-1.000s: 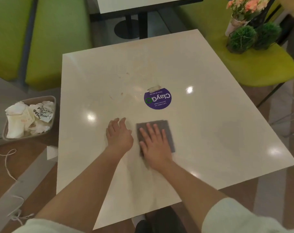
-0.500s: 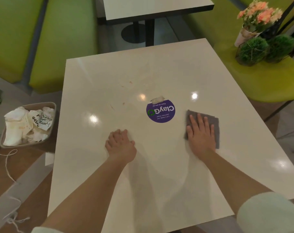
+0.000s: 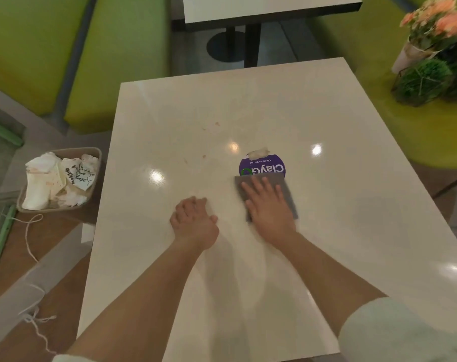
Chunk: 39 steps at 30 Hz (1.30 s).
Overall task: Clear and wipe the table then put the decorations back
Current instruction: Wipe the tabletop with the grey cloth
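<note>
Right hand (image 3: 270,212) flat, fingers spread, pressing grey cloth (image 3: 287,194), left hand (image 3: 194,223) seemingly loosely curled, grip empty

Grey cloth (image 3: 287,190) lay flat near surface (image 3: 326,205) centre, far edge overlapping purple sticker (image 3: 264,165). Flower pot (image 3: 415,48), green ball plants (image 3: 423,82) sat on seat at 2 o'clock.

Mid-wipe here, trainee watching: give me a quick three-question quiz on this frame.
1. True or false: the right hand presses flat on the grey square wiping cloth.
2. What does the cloth partly cover?
3. Where do the pink flower bouquet and round green moss balls sit: A) white table, B) yellow-green seat, C) floor?

Key: 1 true; 2 the round purple ClayGo sticker; 3 B.
</note>
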Each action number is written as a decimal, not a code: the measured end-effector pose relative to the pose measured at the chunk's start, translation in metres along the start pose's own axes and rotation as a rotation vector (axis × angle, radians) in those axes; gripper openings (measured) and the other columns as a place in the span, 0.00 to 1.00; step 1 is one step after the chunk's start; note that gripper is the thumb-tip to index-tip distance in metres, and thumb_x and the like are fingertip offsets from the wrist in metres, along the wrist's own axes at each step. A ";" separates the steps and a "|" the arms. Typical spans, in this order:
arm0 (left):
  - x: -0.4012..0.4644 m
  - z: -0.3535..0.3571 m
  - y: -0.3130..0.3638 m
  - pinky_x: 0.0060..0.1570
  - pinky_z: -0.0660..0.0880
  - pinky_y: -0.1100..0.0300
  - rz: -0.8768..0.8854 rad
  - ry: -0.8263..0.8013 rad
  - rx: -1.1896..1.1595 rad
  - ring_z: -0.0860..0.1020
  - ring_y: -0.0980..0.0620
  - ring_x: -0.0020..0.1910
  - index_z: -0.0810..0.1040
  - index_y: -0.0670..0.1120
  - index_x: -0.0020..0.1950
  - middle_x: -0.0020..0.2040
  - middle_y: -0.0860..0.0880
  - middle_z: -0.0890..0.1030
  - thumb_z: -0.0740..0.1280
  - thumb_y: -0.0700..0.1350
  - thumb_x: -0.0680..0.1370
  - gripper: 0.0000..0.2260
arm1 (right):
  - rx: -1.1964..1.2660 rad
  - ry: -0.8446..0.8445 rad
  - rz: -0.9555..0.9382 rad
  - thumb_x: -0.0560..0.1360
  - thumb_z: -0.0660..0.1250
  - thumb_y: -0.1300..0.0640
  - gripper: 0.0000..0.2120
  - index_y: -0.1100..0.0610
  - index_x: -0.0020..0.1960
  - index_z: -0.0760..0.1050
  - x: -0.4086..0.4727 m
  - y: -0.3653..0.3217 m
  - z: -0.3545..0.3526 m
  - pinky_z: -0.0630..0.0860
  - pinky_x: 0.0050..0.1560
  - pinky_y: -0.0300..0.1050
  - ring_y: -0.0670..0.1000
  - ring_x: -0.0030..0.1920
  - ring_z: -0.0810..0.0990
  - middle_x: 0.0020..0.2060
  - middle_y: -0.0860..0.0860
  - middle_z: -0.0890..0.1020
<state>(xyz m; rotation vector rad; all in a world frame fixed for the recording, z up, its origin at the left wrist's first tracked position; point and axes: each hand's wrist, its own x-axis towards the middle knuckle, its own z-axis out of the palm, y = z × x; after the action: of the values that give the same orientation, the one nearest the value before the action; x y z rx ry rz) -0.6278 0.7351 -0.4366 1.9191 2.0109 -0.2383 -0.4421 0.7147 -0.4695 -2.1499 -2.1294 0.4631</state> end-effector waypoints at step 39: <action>0.120 -0.042 -0.029 0.63 0.59 0.53 0.278 0.295 -0.165 0.63 0.46 0.67 0.69 0.50 0.70 0.68 0.47 0.67 0.62 0.44 0.81 0.17 | 0.010 0.154 0.170 0.81 0.48 0.47 0.25 0.50 0.77 0.61 0.043 -0.052 0.013 0.47 0.75 0.52 0.53 0.78 0.56 0.77 0.50 0.60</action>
<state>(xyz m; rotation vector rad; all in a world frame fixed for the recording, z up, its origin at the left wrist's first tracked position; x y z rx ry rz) -0.6649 0.8600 -0.4445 2.1947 1.8313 0.2878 -0.4965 0.7565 -0.4748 -2.2898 -1.8715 0.3071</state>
